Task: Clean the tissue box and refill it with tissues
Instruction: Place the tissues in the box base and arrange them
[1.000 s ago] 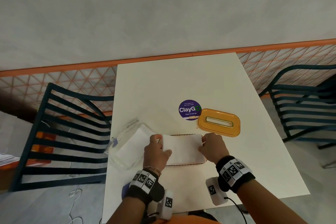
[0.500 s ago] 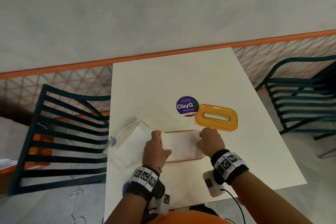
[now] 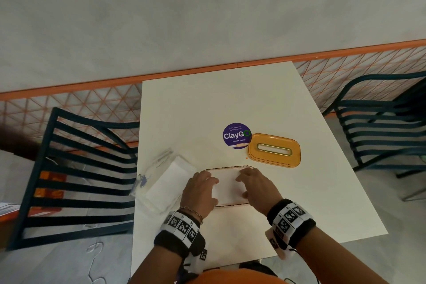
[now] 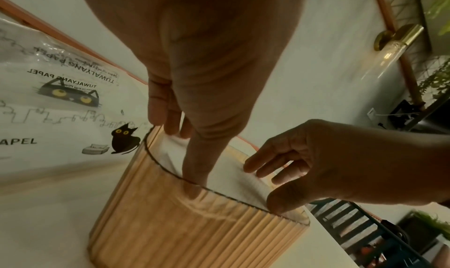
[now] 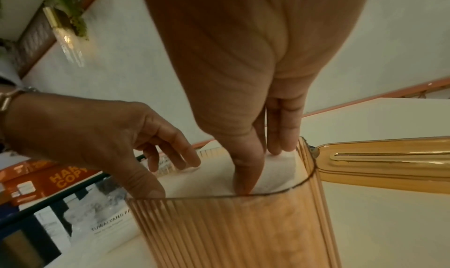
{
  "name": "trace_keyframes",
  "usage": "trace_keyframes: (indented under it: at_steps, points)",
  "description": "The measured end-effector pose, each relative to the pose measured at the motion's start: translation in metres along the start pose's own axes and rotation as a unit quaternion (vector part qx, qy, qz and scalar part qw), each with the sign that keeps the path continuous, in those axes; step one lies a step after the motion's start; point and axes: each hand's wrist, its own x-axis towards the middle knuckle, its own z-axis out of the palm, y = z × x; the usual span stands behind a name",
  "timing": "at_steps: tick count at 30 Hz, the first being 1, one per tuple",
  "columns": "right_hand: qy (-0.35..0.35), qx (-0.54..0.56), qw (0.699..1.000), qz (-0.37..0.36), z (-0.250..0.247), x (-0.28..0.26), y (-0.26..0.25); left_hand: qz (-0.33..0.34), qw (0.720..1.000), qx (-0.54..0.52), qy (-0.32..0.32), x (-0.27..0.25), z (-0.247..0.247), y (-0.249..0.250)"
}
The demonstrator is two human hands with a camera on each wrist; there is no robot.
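Observation:
The amber ribbed tissue box (image 3: pixel 230 203) stands open near the table's front edge, with a white tissue stack (image 3: pixel 227 185) inside it. My left hand (image 3: pixel 208 185) lies over the stack's left part and my right hand (image 3: pixel 244 184) over its right part. In the left wrist view my left hand's straight fingers (image 4: pixel 168 118) and thumb reach down onto the tissues (image 4: pixel 231 168) inside the box (image 4: pixel 194 224). In the right wrist view my right hand's fingers (image 5: pixel 282 137) press the tissues (image 5: pixel 209 179) at the box's (image 5: pixel 231 224) right end. Neither hand grips anything.
The box's orange lid (image 3: pixel 274 150) lies flat behind the box on the right, next to a purple round sticker (image 3: pixel 236 135). A clear plastic tissue pack (image 3: pixel 161 180) lies left of the box. Dark slatted chairs (image 3: pixel 80 180) flank the white table (image 3: pixel 230 99).
Both hands have moved from the ends of the tissue stack onto its top, closer together. The stack now sits lower inside the box.

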Motion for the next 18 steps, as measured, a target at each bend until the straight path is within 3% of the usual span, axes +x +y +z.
trace_keyframes:
  at_steps: [13, 15, 18]
  points:
    - [-0.008, -0.002, 1.0, 0.019, 0.007, 0.001, 0.0, 0.004, 1.0, -0.011, -0.024, 0.003, 0.003, -0.005]
    - [0.0, 0.012, 1.0, 0.022, 0.005, 0.003, 0.001, -0.018, 0.996, -0.084, 0.015, 0.002, -0.006, -0.008]
    - [0.04, 0.049, 0.997, 0.044, -0.001, 0.005, 0.005, -0.105, 0.963, -0.191, 0.158, 0.006, -0.021, -0.031]
